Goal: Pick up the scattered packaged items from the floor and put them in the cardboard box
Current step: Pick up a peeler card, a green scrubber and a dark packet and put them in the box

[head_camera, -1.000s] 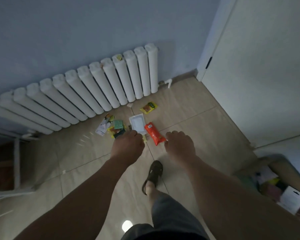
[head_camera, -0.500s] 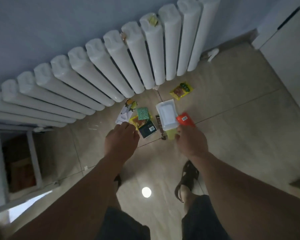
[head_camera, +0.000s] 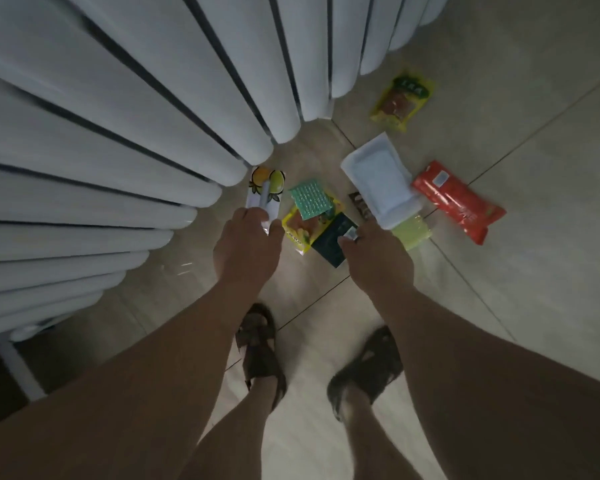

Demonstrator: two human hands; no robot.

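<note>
Both hands are down at the pile and nothing can be counted as packed yet. The left hand (head_camera: 246, 249) is curled onto the near end of the fruit packet (head_camera: 265, 192), which appears pinched at its lower edge beside the radiator (head_camera: 118, 133). The right hand (head_camera: 378, 261) is laid over the dark packet (head_camera: 333, 237), fingertips touching its corner; whether a real grip has been taken cannot be told, since the fingers are hidden behind the knuckles.

Between the two hands the yellow pouch (head_camera: 297, 230) and green packet (head_camera: 309, 199) are left lying, overlapped. Just beyond the right hand a white pad (head_camera: 378, 178) is seen over a pale green packet (head_camera: 413, 232) and a brown stick (head_camera: 359, 204). Further right the red pack (head_camera: 458, 200) is untouched, and well beyond it the far yellow pouch (head_camera: 402, 100).

The box is not in view. By this reckoning, the pickup is only starting: nine items remain on the floor (head_camera: 516, 271), every one still to be carried.
</note>
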